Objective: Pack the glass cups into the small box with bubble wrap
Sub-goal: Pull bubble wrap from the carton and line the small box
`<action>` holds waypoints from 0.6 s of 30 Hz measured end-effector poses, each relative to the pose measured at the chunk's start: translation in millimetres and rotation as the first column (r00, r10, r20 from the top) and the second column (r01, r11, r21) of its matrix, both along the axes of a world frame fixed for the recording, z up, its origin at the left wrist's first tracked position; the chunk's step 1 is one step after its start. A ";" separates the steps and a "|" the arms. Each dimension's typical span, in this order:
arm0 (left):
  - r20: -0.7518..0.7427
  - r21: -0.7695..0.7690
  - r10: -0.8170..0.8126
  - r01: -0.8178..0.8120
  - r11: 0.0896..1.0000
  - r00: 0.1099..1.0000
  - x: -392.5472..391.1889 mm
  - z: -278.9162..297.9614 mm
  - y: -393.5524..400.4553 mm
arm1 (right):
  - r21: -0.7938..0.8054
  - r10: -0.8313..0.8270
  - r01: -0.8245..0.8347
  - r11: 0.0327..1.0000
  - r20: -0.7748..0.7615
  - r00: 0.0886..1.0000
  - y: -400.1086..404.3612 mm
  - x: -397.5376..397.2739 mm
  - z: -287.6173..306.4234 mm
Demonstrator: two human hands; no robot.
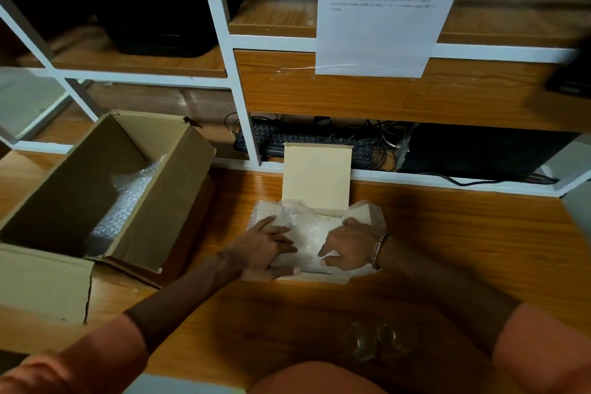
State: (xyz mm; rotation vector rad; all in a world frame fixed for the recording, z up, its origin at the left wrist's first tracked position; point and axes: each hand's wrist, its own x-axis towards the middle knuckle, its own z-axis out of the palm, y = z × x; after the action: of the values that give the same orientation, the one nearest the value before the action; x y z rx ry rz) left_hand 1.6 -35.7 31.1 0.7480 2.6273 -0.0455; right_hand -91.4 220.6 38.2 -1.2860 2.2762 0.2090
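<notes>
A white paper sheet (380, 9) hangs on the front of the shelf unit (243, 99) and carries printed lines, mostly too blurred to read. One line seems to begin "An open cardboard box containing fragile"; the numbered lines above it cannot be made out.

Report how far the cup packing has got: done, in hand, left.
Done: a sheet of clear bubble wrap lies in the small open cream cardboard box.
In hand: the left hand and the right hand press that wrap down with spread fingers.
Left: the two clear glass cups stand on the wooden table near the person, unpacked. More wrap sits in the large brown carton.
</notes>
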 end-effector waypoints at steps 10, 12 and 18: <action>0.042 -0.202 -0.115 0.121 0.972 0.993 5.7 -11.0 13.2 | 0.191 0.087 -0.068 0.979 -0.094 0.992 7.0 7.5 -45.1; -0.009 -0.134 -0.083 0.081 0.988 0.997 6.0 -9.8 14.3 | 0.075 0.108 -0.098 0.992 -0.136 0.985 7.6 8.0 -40.3; -0.034 -0.174 -0.118 0.110 0.978 0.992 13.9 -18.8 9.3 | 0.046 0.081 -0.076 0.996 -0.111 0.990 15.0 17.3 -30.6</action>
State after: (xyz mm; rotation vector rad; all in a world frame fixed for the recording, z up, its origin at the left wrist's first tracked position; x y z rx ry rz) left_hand 15.5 -26.4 12.3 0.8447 2.5781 -0.3214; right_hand -74.1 235.6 7.5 -1.3755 2.3039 0.3636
